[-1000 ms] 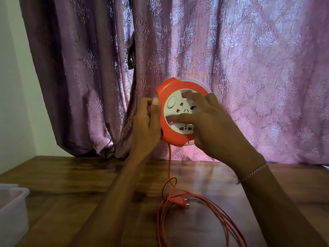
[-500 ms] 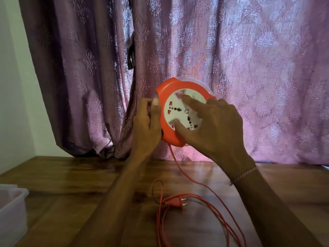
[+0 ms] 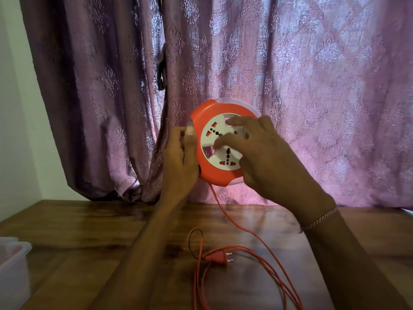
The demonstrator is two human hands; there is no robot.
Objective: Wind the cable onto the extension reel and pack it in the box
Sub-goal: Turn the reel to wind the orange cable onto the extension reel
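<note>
The left hand (image 3: 178, 162) grips the left rim of the orange extension reel (image 3: 221, 144), held upright above the desk (image 3: 78, 231) in front of the purple curtain (image 3: 312, 86). The right hand (image 3: 261, 153) lies over the reel's white socket face, fingers (image 3: 223, 142) pressed against it. An orange cable (image 3: 225, 215) hangs from the reel's underside down to the desk, where it lies in loose loops toward the near edge. The plug (image 3: 218, 257) lies on the desk among those loops. A translucent box (image 3: 13, 265) sits at the desk's left edge.
</note>
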